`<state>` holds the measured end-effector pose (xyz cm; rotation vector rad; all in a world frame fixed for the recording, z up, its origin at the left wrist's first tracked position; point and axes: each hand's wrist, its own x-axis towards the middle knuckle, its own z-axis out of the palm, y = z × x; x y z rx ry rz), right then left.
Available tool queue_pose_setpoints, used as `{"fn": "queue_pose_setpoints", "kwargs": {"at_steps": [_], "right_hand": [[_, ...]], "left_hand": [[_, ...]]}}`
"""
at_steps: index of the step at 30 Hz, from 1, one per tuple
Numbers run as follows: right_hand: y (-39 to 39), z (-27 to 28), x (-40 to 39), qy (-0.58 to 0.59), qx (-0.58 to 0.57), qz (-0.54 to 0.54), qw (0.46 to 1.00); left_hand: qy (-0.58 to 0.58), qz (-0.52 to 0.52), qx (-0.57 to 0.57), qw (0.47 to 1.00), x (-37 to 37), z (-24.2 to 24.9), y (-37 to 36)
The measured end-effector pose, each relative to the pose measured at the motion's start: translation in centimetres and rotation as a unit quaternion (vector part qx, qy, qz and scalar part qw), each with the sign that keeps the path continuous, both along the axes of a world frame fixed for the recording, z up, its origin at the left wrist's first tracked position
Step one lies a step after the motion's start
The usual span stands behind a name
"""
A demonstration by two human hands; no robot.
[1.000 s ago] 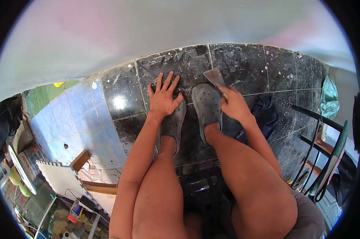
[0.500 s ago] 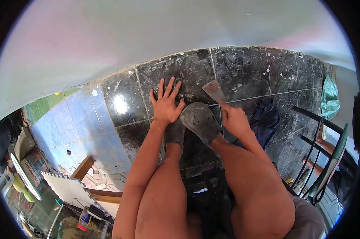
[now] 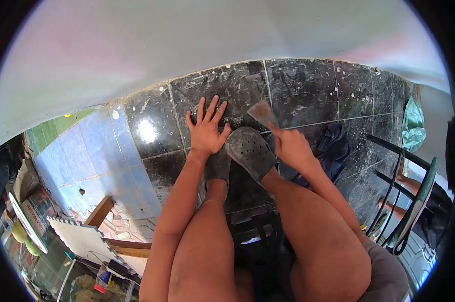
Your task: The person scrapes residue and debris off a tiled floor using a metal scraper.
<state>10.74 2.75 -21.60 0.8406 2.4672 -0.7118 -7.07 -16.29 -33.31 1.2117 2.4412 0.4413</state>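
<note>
My left hand (image 3: 207,128) lies flat on the black floor tiles (image 3: 225,88), fingers spread and nothing in it. In my right hand (image 3: 294,148) is a putty knife (image 3: 263,114), held with its broad, worn blade pointing up and left over the tiles. White specks and pale smears mark the dark tile surface around the blade. My fingers wrap round the knife's handle and hide most of it. Just below the blade is the toe of my dark clog (image 3: 251,152), with the other clog (image 3: 216,168) under my left wrist.
A pale wall (image 3: 227,35) borders the tiles. Dark crumpled cloth (image 3: 333,147) lies right of my right hand, near a metal-framed chair (image 3: 413,201) and a green plastic bag (image 3: 413,126). Blue tiles (image 3: 94,151) and wooden pieces (image 3: 100,211) are at left. Another person's legs (image 3: 407,183) show at far right.
The putty knife has shifted slightly left, and my right hand has turned so its fingers close more round the handle. My left hand stays flat on the tiles.
</note>
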Motion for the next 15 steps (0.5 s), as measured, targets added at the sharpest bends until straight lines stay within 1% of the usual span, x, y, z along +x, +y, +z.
{"fn": "queue_pose_setpoints", "kwargs": {"at_steps": [1, 4, 7, 10, 13, 15], "right_hand": [[-0.4, 0.4, 0.7, -0.027, -0.008, -0.004, 1.000], [-0.8, 0.9, 0.3, -0.029, -0.014, -0.003, 0.999], [0.1, -1.8, -2.9, 0.044, 0.022, 0.011, 0.999], [0.6, -1.6, -5.3, 0.050, 0.023, 0.010, 0.998], [0.8, -1.3, -3.1, 0.041, 0.006, 0.020, 0.999], [0.1, 0.1, -0.2, 0.017, 0.000, 0.025, 1.000]], "left_hand": [[0.003, -0.001, 0.004, 1.000, 0.1, -0.1, -0.1], [0.004, 0.000, 0.002, 1.000, 0.1, -0.1, -0.1], [0.003, 0.000, 0.005, 1.000, 0.0, 0.0, 0.0], [0.005, 0.003, 0.017, 1.000, 0.1, 0.0, -0.1], [-0.004, 0.005, 0.016, 1.000, 0.1, -0.1, 0.0], [-0.003, 0.007, 0.019, 1.000, 0.0, 0.1, 0.1]]}}
